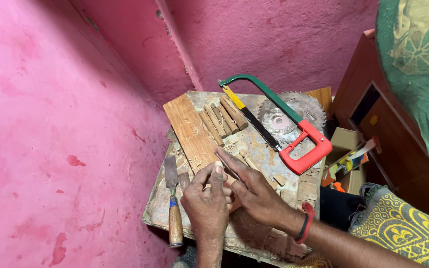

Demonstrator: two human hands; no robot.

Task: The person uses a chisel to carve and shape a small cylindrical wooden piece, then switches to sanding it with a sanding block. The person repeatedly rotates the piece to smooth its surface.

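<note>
So there's a thin wooden stick [224,166] pinched between both hands — pale, narrow, looks roughly cut. It lies slanted, its far end pointing up and left toward the flat plank. The left hand [205,201] has thumb and forefinger closed on the near part, and the right hand [254,191] lays its fingers along the top of it, pressing it down. Most of the stick is hidden under the fingers — only a short bit shows. It sits low over the dusty bench [254,149], right in the middle.
</note>
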